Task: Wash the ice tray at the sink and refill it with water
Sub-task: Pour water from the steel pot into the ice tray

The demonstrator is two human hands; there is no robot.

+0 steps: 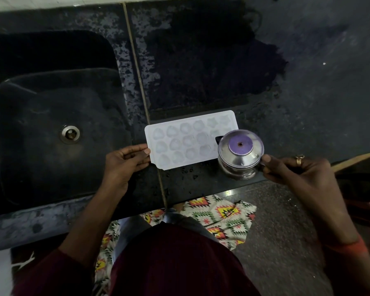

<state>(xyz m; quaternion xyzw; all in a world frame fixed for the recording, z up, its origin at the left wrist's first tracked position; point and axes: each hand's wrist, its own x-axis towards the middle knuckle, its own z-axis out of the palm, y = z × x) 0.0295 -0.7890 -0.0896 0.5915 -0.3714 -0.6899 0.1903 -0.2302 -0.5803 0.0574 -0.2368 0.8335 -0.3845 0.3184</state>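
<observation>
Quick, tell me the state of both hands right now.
Left hand: closed, pinching the near left end of the ice tray.
Right hand: closed, gripping the handle of the steel jug.

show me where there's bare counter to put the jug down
Bare counter lies right of the ice tray and behind it. The sink left of it is bare too. Crowded: the front edge, with tray and jug.

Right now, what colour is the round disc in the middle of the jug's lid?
Purple. The disc shows best in the head view.
</observation>
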